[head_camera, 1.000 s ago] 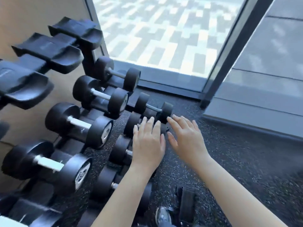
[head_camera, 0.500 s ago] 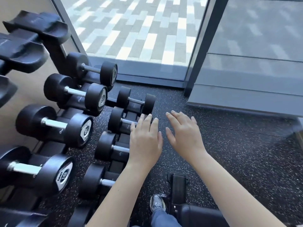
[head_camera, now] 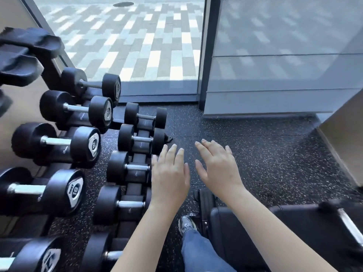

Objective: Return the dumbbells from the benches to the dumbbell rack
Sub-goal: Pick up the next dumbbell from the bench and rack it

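Note:
The black dumbbell rack (head_camera: 50, 63) fills the left side, with empty saddles on its top tier. Several black dumbbells with steel handles lie on the middle tier, one marked 18 (head_camera: 49, 191). Smaller dumbbells (head_camera: 141, 140) lie in a row on the low tier by the floor. My left hand (head_camera: 170, 177) hovers with straight fingers just right of the low row, covering the end of one small dumbbell (head_camera: 125, 167). My right hand (head_camera: 218, 167) is spread flat beside it over the floor. Both hands hold nothing.
A black padded bench (head_camera: 284, 230) sits at the lower right, its foot (head_camera: 204, 201) under my right wrist. My shoe (head_camera: 186, 225) and jeans leg stand next to it. Speckled rubber floor (head_camera: 265, 154) runs to a glass wall and a dark post (head_camera: 206, 55).
My view has swung right and back from the rack, bringing the bench into sight. Both hands have drawn away from the low dumbbell row, still flat and holding nothing.

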{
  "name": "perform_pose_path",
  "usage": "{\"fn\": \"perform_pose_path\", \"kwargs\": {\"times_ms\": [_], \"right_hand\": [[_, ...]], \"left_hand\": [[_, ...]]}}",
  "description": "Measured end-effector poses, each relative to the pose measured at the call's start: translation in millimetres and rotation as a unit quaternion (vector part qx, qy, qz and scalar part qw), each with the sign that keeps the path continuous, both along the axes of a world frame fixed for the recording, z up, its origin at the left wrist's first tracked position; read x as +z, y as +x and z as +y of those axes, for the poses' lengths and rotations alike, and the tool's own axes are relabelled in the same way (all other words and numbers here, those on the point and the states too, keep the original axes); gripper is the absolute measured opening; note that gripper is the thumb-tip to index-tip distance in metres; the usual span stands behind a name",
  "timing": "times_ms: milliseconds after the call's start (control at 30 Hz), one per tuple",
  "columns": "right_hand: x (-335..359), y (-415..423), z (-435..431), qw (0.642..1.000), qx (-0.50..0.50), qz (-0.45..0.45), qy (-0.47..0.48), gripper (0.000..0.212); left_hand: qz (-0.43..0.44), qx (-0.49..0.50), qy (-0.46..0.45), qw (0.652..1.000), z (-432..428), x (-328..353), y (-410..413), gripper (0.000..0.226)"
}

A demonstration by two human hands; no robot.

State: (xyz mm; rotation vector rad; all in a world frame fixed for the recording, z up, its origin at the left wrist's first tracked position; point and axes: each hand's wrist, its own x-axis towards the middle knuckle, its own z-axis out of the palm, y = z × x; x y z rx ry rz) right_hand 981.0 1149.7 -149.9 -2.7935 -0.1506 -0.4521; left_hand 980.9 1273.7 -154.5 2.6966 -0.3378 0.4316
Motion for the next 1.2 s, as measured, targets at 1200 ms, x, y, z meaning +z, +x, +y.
{"fn": "perform_pose_path", "kwargs": {"times_ms": [1200], "right_hand": [[7.8, -349.2, -235.9, 0.949, -0.310, 0.051, 0.013, 0.046]], "left_hand": [[0.045, -0.304, -0.001, 0.952, -247.0, -10.0, -266.8, 0.041]]}}
